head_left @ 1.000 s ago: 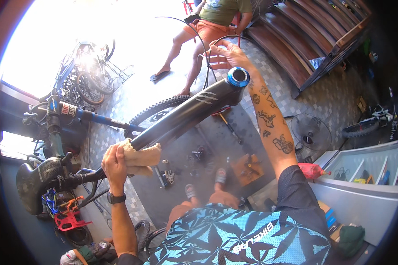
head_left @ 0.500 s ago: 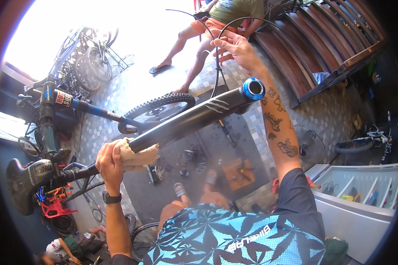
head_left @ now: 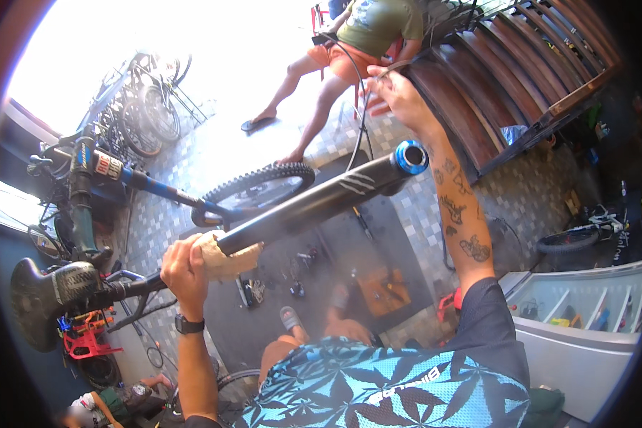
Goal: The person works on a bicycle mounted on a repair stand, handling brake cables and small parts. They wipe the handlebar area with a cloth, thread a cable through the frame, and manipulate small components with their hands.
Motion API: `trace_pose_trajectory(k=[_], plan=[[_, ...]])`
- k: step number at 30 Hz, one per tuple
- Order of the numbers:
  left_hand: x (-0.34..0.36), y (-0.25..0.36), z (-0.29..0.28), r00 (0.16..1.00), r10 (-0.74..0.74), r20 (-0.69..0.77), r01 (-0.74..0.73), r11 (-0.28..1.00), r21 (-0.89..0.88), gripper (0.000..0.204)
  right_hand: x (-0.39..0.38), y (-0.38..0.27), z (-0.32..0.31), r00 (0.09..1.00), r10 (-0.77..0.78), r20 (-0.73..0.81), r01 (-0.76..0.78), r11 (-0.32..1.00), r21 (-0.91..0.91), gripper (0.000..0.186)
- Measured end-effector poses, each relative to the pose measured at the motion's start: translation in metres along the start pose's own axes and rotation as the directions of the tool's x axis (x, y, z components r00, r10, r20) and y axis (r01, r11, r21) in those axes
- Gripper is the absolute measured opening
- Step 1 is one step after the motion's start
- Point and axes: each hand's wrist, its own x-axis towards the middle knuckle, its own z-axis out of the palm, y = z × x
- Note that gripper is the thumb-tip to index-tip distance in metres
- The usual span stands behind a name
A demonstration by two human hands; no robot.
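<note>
A black bicycle frame (head_left: 292,207) hangs clamped in front of me, its blue-ringed head tube (head_left: 411,158) pointing right. My left hand (head_left: 185,272) is closed round a beige cloth (head_left: 228,258), which wraps the frame tube near the seat end. Thin black cables (head_left: 364,132) rise from the frame's front and curve away. My right hand (head_left: 398,101) is raised beyond the head tube, its fingers apart beside the cables. Whether a fingertip touches a cable is blurred. A black saddle (head_left: 37,303) sits at the left end.
A blue repair stand arm (head_left: 165,187) runs behind the frame. A wheel with a knobby tyre (head_left: 260,187) is beyond it. Tools lie on a dark mat (head_left: 321,285). Another person (head_left: 364,43) sits ahead. At right stand a glass-topped case (head_left: 585,307) and a wooden slatted rack (head_left: 478,93).
My right hand has shifted a little to the right and away, and the cables have swung with it. My left hand and the cloth have moved slightly right and nearer.
</note>
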Motion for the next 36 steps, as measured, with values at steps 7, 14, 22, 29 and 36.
trace_pose_trajectory(k=[7, 14, 22, 29, 36], plan=[[0.020, 0.026, -0.025, 0.970, -0.188, 0.154, 0.192, 0.981, -0.010, 0.027, -0.046, 0.010, -0.009, 0.996, 0.037, 0.079, -0.047, 0.990, 0.130, 0.050], [0.097, 0.117, 0.022, 0.991, -0.051, 0.121, 0.112, 0.814, -0.571, 0.020, -0.062, 0.006, -0.006, 0.997, 0.012, 0.078, -0.024, 0.987, 0.161, 0.050], [0.174, 0.201, 0.152, 0.821, 0.075, 0.566, 0.303, 0.782, -0.544, 0.033, -0.072, 0.008, 0.003, 1.000, 0.017, 0.010, -0.019, 0.979, 0.203, 0.048], [0.174, 0.201, 0.166, 0.783, 0.095, 0.615, 0.352, 0.747, -0.564, 0.042, -0.079, 0.011, 0.000, 0.999, -0.029, -0.018, 0.032, 0.974, 0.226, 0.049], [0.177, 0.204, 0.164, 0.743, 0.075, 0.665, 0.444, 0.688, -0.574, 0.038, -0.077, 0.013, 0.003, 0.999, -0.012, -0.041, 0.022, 0.962, 0.272, 0.053]])
